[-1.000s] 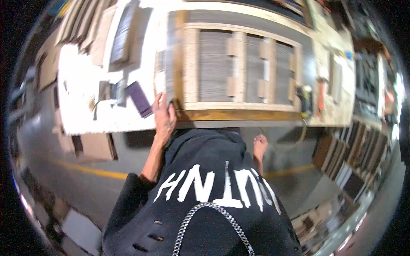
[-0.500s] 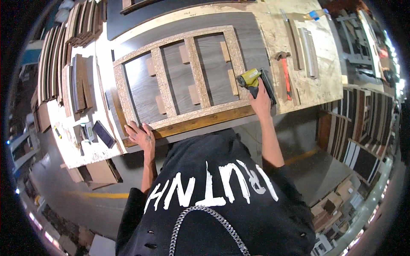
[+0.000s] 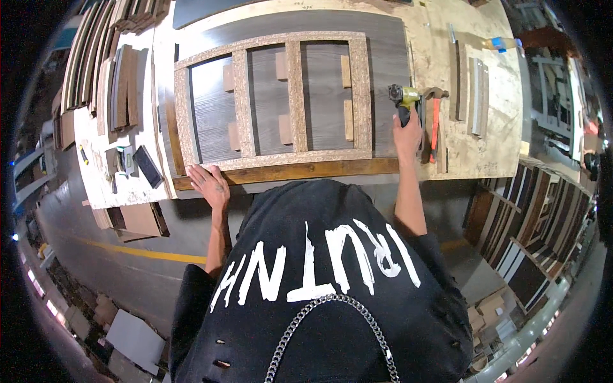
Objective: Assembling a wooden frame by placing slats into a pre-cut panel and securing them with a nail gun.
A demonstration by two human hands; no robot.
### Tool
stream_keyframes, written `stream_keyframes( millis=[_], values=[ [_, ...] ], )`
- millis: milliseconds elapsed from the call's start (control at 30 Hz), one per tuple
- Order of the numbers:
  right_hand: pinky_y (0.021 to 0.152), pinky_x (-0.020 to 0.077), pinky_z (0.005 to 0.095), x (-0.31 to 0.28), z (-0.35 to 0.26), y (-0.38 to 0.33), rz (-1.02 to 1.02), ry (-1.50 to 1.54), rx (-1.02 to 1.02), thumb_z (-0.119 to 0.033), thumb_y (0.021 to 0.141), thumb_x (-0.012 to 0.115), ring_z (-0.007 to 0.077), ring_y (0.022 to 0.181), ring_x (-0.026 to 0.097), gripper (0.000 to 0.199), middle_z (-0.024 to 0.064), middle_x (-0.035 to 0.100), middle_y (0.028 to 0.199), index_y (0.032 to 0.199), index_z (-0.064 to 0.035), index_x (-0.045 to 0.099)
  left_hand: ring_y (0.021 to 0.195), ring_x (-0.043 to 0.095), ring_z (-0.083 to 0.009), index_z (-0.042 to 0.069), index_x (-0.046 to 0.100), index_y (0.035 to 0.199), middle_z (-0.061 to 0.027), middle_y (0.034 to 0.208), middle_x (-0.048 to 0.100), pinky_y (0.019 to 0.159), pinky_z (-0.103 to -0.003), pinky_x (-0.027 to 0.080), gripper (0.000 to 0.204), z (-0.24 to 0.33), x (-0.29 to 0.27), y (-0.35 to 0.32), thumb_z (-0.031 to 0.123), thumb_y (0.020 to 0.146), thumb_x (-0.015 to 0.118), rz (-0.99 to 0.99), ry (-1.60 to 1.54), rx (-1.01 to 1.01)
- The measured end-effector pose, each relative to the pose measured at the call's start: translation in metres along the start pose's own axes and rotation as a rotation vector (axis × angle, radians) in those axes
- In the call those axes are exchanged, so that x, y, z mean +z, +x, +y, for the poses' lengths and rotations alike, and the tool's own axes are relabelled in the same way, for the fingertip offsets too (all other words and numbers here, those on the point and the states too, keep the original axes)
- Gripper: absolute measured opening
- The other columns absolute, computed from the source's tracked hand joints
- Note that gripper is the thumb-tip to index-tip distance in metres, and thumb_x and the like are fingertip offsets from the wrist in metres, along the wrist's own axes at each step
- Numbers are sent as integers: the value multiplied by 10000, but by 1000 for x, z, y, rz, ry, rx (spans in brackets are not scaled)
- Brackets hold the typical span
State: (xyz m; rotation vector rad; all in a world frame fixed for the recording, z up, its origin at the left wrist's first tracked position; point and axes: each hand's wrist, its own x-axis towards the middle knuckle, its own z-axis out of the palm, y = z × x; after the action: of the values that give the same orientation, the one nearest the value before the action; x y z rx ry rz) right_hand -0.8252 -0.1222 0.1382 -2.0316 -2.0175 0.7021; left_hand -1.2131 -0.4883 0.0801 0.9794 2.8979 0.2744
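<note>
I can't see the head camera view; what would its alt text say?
A person's right hand grips a green-and-black handheld tool near the right edge of a grey panel bearing a wooden frame. The left hand rests at the brown strip along the near side; an orange-handled hammer lies right of the tool.

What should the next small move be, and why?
I'd probably shift the green-and-black nail gun left, over the particleboard frame's right stile: the right hand grips it to the right of that stile, while the left hand rests at the frame's lower-left corner, well clear of that side.
</note>
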Motion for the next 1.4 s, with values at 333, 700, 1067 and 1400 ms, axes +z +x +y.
stream_keyframes(
  millis=[333,700,1067,1400],
  values=[
    [1011,423,500,34,-15,-76,3,26,-208,-228,921,625,443,1229,470,528,281,492,1325,1351,31,459,1478,113,-432,-131,193,1482,-328,1565,151,1164,-589,104,751,19,-12,-10,439,1032,387,-139,31,-77],
    [943,465,503,74,-86,-9,26,-95,-141,-341,842,709,461,1113,539,691,295,557,1196,1338,54,433,1161,467,-422,-93,459,1269,-294,1258,488,1013,-527,360,584,31,-16,163,266,851,654,24,20,-23],
    [909,477,514,74,-90,42,-84,-308,-176,-392,788,739,476,1057,574,564,315,578,1125,1100,58,599,1108,503,-379,-77,532,1141,-243,1160,525,935,-481,437,507,54,-18,191,212,769,721,37,-34,-182],
    [925,462,499,70,-83,49,-203,-366,-227,-388,776,759,481,1052,576,634,345,605,1086,1155,91,588,1078,497,-407,-24,494,1214,-266,1124,524,934,-514,418,585,18,-33,184,259,786,775,44,-164,-105]
  ],
)
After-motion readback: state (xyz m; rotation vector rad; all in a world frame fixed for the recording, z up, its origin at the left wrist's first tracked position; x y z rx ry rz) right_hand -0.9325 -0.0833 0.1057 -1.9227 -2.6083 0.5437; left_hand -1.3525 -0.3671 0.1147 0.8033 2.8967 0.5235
